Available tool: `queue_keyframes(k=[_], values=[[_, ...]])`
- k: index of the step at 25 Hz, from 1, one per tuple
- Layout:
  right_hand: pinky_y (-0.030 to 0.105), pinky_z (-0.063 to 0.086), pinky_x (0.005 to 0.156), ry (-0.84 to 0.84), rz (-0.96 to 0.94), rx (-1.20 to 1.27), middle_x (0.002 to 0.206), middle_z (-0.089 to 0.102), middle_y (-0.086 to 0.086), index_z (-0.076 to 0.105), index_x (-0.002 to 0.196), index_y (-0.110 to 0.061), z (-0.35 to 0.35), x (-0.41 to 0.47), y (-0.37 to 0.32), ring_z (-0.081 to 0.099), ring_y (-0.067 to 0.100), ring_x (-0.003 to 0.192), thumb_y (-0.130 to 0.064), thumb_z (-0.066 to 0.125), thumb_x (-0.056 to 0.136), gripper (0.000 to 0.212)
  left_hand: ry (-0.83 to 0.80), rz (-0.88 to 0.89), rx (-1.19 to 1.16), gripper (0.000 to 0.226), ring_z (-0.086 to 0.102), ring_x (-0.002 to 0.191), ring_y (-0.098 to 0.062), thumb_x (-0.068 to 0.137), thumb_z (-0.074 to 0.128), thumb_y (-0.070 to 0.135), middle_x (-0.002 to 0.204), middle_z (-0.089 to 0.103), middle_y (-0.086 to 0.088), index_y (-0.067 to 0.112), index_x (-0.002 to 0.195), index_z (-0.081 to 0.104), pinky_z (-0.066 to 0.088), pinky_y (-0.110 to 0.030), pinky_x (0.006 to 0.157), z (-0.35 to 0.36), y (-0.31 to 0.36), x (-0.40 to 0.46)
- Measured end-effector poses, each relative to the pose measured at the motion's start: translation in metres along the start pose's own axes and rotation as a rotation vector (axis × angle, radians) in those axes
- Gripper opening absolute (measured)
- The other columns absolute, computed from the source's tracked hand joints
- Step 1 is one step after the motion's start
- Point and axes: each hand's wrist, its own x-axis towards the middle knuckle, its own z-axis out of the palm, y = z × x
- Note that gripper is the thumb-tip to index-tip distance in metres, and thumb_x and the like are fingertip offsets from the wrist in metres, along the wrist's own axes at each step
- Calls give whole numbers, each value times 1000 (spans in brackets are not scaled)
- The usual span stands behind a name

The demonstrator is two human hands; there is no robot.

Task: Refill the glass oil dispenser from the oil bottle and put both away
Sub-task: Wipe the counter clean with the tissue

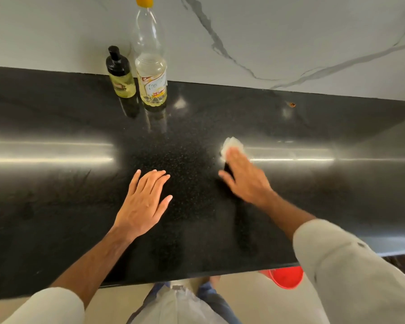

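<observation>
- The right hand (242, 176) lay with straight fingers pressed flat on a crumpled white tissue (232, 146), pinning rather than gripping it; the blur suggested a wipe across the counter, probably to lift stray oil.
- The left hand (143, 202) rested palm down with its fingers extended and close together, holding nothing; it seemed placed there to brace the body during the wipe.
- Both hands sat on the black speckled countertop (56, 206), the left near 6 o'clock of the view and the right toward 4 o'clock, well apart from each other.
- The glass oil dispenser (121, 73), capped in black and holding yellowish oil, stood upright at about 11 o'clock, against the marble backsplash (290, 31).
- The oil bottle (150, 66), yellow-capped and only partly full, stood just beside it at its 3 o'clock; whether the 2 touched could not be told.
- Pushed back to the wall, both seemed parked clear of the wiping; putting away looked unfinished.
- A red bucket (285, 278) showed below the counter edge at 5 o'clock.
</observation>
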Motion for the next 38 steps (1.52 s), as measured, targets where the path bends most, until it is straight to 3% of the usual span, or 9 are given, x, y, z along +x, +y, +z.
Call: queue_keyframes(k=[3, 9, 13, 16, 21, 25, 28, 34, 38], values=[[46, 34, 119, 24, 152, 129, 151, 44, 16, 41, 147, -4, -5, 40, -8, 38, 32, 143, -59, 33, 98, 74, 0, -9, 1, 58, 42, 142, -27, 104, 32, 46, 147, 48, -8, 9, 146, 46, 16, -53, 125, 0, 1, 2], [40, 22, 126, -142, -511, 64, 163, 31, 15, 34, 156, -5, 12, -106, -8, 23, 27, 154, -51, 41, 103, 70, 20, -13, -2, 58, 44, 141, -29, 102, 33, 44, 147, 50, -10, 8, 144, 49, 18, -56, 123, 0, 12, 3], [47, 38, 117, 103, 64, 31, 156, 43, 18, 45, 148, -2, -4, -61, 113, 40, 32, 145, -51, 41, 104, 66, -7, 50, -7, 57, 44, 141, -27, 102, 35, 44, 147, 50, -8, 9, 145, 49, 19, -56, 123, 9, 56, 25], [48, 40, 114, 36, 256, 195, 154, 42, 12, 40, 148, -9, -11, -17, 87, 38, 30, 143, -54, 46, 100, 67, -10, 54, -42, 56, 43, 141, -25, 103, 34, 44, 148, 49, -6, 10, 146, 48, 19, -54, 124, 23, 97, 48], [37, 14, 127, -147, -531, 92, 164, 29, 11, 34, 156, -9, 7, -135, 62, 21, 23, 155, -48, 43, 104, 66, 7, -11, -84, 55, 42, 142, -22, 103, 33, 43, 149, 48, -5, 11, 146, 47, 17, -51, 125, 38, 130, 62], [42, 25, 125, 97, -89, 53, 158, 41, 16, 45, 150, -3, 8, -100, 168, 37, 30, 148, -44, 43, 106, 60, 19, -10, -73, 55, 42, 142, -24, 103, 34, 42, 148, 48, -6, 10, 145, 47, 17, -52, 124, 39, 130, 62], [44, 22, 125, 45, 204, 175, 162, 33, 16, 35, 155, -4, 2, -57, 149, 27, 30, 152, -50, 41, 104, 69, 17, -5, -55, 55, 43, 141, -25, 103, 34, 41, 148, 49, -7, 9, 145, 47, 18, -53, 124, 39, 133, 64], [40, 18, 127, -144, -606, 160, 164, 30, 11, 35, 156, -9, 16, -182, 95, 19, 22, 155, -45, 41, 106, 62, 2, -3, -17, 54, 44, 140, -25, 103, 34, 41, 147, 49, -8, 8, 144, 48, 18, -53, 124, 37, 136, 63], [46, 26, 124, 93, -113, 93, 156, 45, 14, 47, 149, -6, 13, -147, 198, 39, 29, 147, -42, 37, 107, 56, 6, -4, -4, 53, 45, 139, -26, 103, 35, 40, 146, 50, -8, 8, 143, 49, 17, -53, 124, 37, 136, 62]])
